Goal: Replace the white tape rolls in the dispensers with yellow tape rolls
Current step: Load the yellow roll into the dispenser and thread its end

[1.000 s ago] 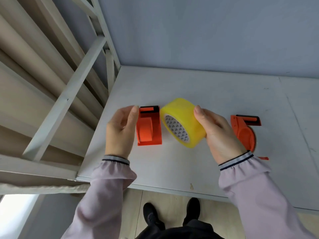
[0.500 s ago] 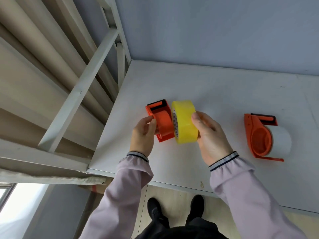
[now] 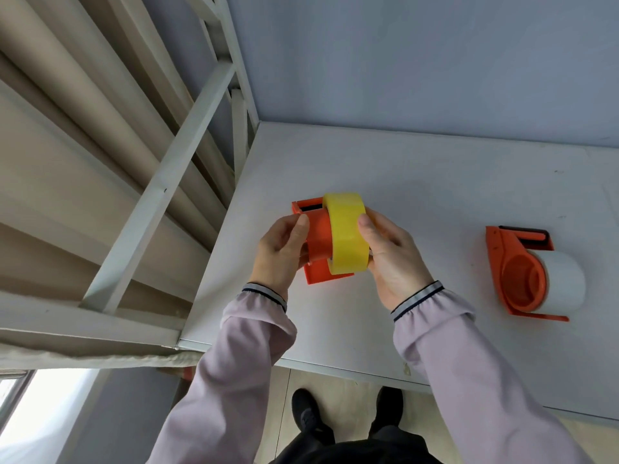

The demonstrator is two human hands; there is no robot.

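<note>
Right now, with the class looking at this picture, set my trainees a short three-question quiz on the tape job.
1. True or false: the right hand grips the yellow tape roll.
2. Which roll sits in the dispenser on the right? A white, B yellow, C none.
3. Fill in: the left hand steadies the orange ____.

Key: 1 true; 2 A, the white tape roll; 3 dispenser.

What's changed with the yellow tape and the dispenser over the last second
The right hand has pushed the yellow tape roll leftward onto the hub of the orange dispenser, which the left hand has taken hold of and tipped up. The second dispenser still carries its white roll on the table.
</note>
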